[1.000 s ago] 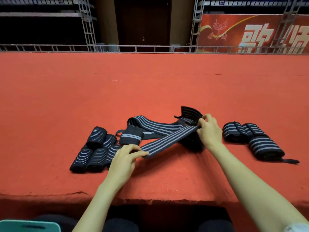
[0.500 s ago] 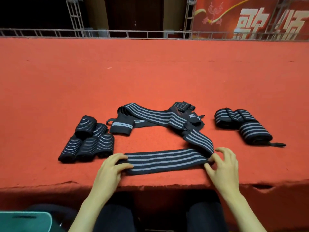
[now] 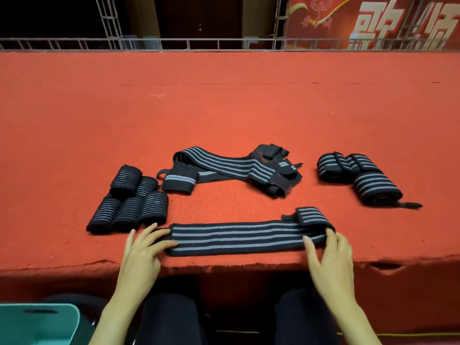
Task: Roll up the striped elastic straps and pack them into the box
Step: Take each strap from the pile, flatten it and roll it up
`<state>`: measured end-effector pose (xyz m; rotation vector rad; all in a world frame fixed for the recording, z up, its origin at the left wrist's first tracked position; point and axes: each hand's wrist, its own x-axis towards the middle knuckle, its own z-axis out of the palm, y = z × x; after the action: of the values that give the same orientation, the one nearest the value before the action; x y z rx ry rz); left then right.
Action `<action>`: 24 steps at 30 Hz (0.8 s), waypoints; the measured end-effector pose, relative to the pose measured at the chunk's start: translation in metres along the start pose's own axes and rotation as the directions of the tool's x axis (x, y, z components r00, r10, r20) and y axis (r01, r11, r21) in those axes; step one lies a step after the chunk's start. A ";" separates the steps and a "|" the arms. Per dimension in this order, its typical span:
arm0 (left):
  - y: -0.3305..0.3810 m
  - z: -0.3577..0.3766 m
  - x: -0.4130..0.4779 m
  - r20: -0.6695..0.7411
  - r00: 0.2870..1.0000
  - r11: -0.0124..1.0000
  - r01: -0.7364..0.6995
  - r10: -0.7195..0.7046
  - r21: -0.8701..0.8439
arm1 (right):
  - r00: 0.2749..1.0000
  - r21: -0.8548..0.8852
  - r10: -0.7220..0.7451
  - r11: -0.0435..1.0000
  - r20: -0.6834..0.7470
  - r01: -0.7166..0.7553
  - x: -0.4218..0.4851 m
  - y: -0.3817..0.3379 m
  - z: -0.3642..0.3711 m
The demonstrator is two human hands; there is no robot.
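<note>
A black strap with grey stripes [image 3: 236,237] lies flat along the front edge of the red carpeted platform [image 3: 224,115]. My left hand [image 3: 142,252] presses its left end with thumb and fingers on top. My right hand [image 3: 331,257] rests on the right end, where a short piece with a black tab [image 3: 308,215] is folded back over the strap. Loose tangled straps [image 3: 231,168] lie behind it in the middle. A teal box [image 3: 37,322] shows at the lower left, below the platform.
Several rolled straps [image 3: 129,202] are stacked at the left, close to my left hand. Three thicker rolled straps [image 3: 358,178] lie at the right. The platform's frayed front edge [image 3: 224,266] runs just below the strap. My knees are under it. A metal railing [image 3: 224,43] lines the back.
I drew the strap out of the tangled pile to the front edge and laid it flat. Its right end came free of the pile and now lies folded back. My view tilted down.
</note>
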<state>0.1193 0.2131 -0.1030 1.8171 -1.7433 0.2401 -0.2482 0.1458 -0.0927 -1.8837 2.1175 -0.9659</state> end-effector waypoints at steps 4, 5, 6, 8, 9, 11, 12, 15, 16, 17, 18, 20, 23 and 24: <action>0.026 -0.003 0.010 -0.009 0.991 0.991 0.132 -0.132 0.012 | 0.999 -0.049 0.047 0.998 -0.013 -0.047 0.011 0.000 -0.004; 0.032 -0.001 0.013 -0.012 0.991 0.991 0.131 -0.131 0.020 | 0.998 -0.065 0.061 0.996 -0.004 -0.061 0.013 0.001 -0.004; 0.038 0.000 0.015 -0.007 0.992 0.991 0.126 -0.126 0.034 | 0.997 -0.082 0.075 0.994 0.007 -0.074 0.015 0.002 -0.005; 0.049 0.004 0.019 0.016 0.992 0.990 0.127 -0.129 0.057 | 0.996 -0.112 0.086 0.990 0.006 -0.085 0.015 0.006 -0.004; 0.055 0.006 0.021 0.035 0.989 0.988 0.142 -0.144 0.056 | 0.997 -0.131 0.083 0.988 0.001 -0.082 0.015 0.009 -0.005; 0.064 0.010 0.024 0.079 0.983 0.985 0.163 -0.167 0.049 | 0.995 -0.176 0.101 0.980 0.012 -0.098 0.015 0.014 -0.006; 0.067 0.012 0.025 0.097 0.982 0.987 0.158 -0.161 0.034 | 0.993 -0.195 0.116 0.975 0.017 -0.111 0.015 0.016 -0.006; 0.079 0.021 0.031 0.168 0.977 0.990 0.139 -0.133 -0.025 | 0.995 -0.216 0.075 0.973 -0.060 -0.086 0.017 0.019 -0.008; 0.084 0.024 0.032 0.189 0.975 0.991 0.126 -0.115 -0.043 | 0.995 -0.222 0.058 0.972 -0.082 -0.075 0.017 0.019 -0.008; 0.089 0.027 0.033 0.200 0.975 0.992 0.109 -0.095 -0.060 | 0.994 -0.236 0.048 0.969 -0.099 -0.070 0.016 0.019 -0.008; 0.093 0.029 0.034 0.204 0.976 0.993 0.094 -0.077 -0.077 | 0.994 -0.255 0.045 0.964 -0.104 -0.071 0.017 0.020 -0.007; 0.102 0.033 0.037 0.214 0.975 0.991 0.077 -0.053 -0.109 | 0.996 -0.284 0.036 0.957 -0.083 -0.059 0.020 0.019 -0.006; 0.115 0.037 0.044 0.239 0.971 0.988 0.055 -0.019 -0.147 | 0.998 -0.280 -0.025 0.959 0.053 0.039 0.027 0.016 -0.005; 0.119 0.038 0.046 0.255 0.967 0.987 0.049 -0.009 -0.154 | 0.995 -0.259 -0.075 0.962 0.073 0.092 0.030 0.015 -0.006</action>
<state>0.0008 0.1587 -0.0747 1.8176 -1.8471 -0.1483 -0.2695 0.1203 -0.0873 -2.1086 2.2386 -0.6573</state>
